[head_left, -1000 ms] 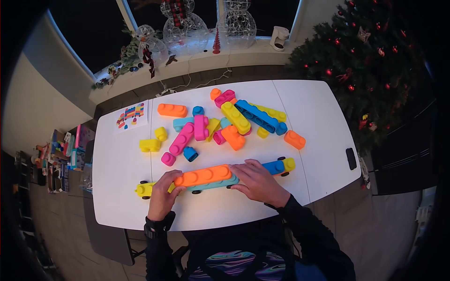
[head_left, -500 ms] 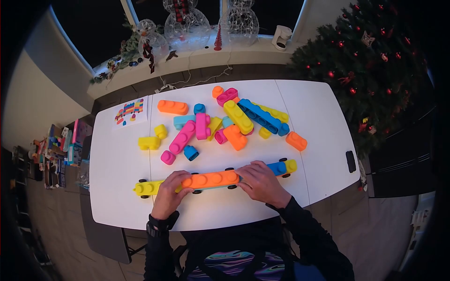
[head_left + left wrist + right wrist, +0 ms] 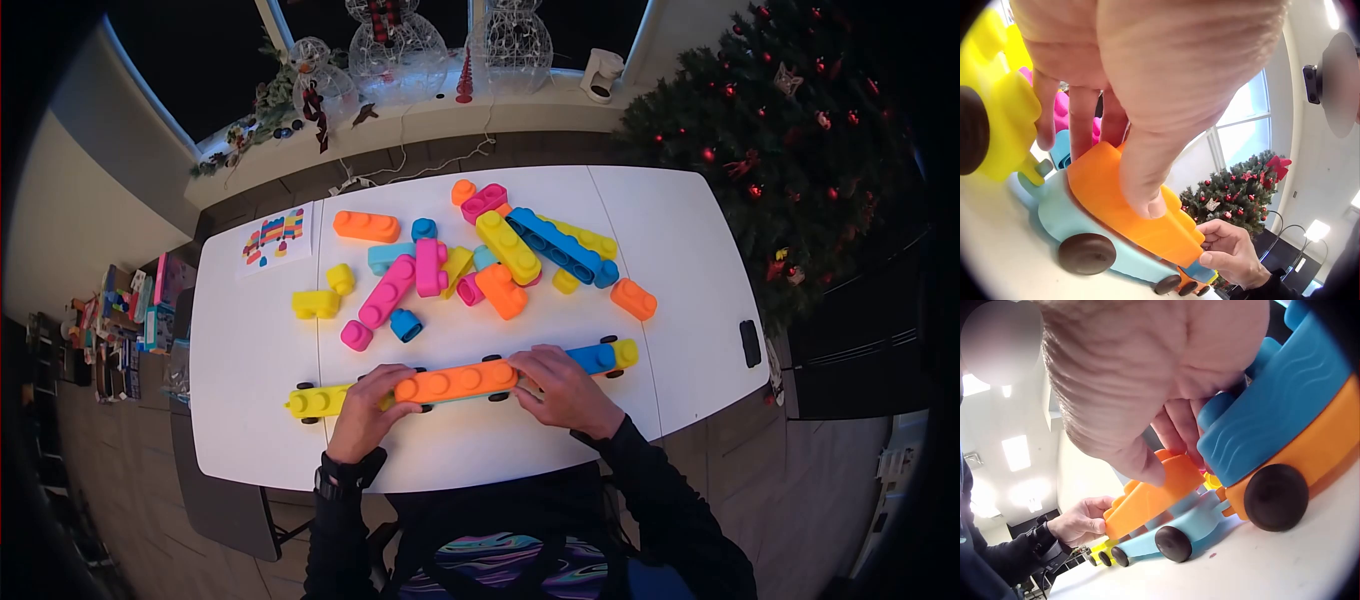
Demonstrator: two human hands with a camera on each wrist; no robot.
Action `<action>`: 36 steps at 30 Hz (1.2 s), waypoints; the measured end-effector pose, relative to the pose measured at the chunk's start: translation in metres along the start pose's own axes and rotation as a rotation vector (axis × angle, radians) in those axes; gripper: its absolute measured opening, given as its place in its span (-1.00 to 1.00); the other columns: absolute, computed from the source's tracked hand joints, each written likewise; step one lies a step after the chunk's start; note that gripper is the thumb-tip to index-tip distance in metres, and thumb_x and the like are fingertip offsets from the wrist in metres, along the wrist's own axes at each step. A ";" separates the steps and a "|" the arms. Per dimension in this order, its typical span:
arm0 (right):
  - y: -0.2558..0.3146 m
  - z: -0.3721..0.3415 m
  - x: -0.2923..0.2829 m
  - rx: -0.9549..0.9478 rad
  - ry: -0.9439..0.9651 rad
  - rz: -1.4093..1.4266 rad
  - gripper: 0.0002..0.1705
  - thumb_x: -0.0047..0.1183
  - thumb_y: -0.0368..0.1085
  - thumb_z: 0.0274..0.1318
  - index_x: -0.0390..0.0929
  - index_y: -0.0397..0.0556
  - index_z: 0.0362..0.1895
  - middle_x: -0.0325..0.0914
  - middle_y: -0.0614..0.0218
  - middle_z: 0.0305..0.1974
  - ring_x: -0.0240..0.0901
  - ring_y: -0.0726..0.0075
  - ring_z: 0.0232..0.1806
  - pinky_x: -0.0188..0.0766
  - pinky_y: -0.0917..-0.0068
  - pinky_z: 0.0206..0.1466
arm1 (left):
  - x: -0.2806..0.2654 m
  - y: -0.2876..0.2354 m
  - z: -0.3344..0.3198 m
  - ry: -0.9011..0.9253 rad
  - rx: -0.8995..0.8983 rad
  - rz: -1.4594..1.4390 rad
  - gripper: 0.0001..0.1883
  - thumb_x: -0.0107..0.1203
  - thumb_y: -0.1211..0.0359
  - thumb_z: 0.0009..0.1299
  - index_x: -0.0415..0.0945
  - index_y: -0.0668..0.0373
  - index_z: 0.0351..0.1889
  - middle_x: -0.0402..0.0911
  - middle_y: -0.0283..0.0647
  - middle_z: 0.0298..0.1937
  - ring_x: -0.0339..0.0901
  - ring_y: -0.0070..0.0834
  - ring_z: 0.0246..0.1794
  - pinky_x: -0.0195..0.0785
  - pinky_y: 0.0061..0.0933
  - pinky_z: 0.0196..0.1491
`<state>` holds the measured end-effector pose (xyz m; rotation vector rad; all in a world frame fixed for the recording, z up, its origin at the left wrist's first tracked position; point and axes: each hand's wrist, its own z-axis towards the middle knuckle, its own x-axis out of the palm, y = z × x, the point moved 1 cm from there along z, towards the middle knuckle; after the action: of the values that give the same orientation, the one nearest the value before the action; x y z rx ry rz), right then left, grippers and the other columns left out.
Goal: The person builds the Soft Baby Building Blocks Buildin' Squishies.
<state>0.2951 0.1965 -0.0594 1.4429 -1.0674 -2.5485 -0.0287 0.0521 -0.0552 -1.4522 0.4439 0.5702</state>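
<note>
Holding orange block clear of table edge: left hand, right hand.

In the head view, a Christmas tree is filling the upper right. Wire snowmen are standing at top centre, a white device sitting to their right. A black object is lying right of centre on the table; boxes are crowding the left.
</note>
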 end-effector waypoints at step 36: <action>-0.010 -0.005 0.006 0.063 0.054 0.016 -0.56 0.51 -0.21 0.38 0.66 -0.10 0.19 0.78 0.03 0.13 0.67 -0.21 0.27 0.54 -0.03 0.44 | -0.097 0.036 0.055 -0.193 -0.172 0.324 -0.33 0.56 0.31 0.48 0.61 0.30 0.51 0.89 0.04 0.06 0.86 -0.20 -0.12 0.73 -0.19 0.11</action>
<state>0.2985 0.2000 -0.0712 1.5014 -1.1565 -2.4719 -0.1308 0.0985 -0.0212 -1.4800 0.4889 1.0201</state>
